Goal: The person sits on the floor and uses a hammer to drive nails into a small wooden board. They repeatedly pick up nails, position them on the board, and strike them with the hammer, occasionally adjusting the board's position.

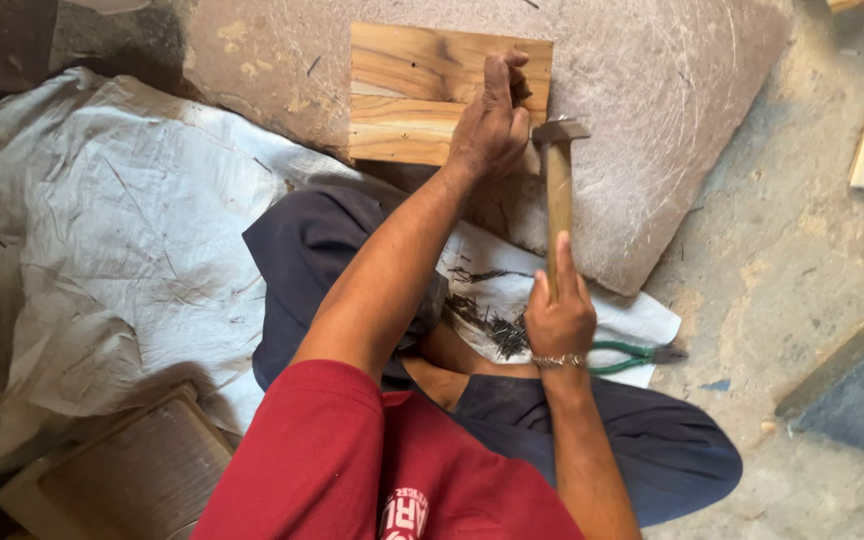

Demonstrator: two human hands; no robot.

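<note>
Right hand (558,318) grips hammer (558,180); left hand (492,120) at board (412,95) edge.

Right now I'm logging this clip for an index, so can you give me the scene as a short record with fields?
Left hand: presses on the wooden board, fingers pinched near its right edge
Right hand: grips the hammer by its handle, head beside the board
Board rests on: stone slab
By the knees: nails on white paper, green-handled pliers
Left side: white sheet
</note>
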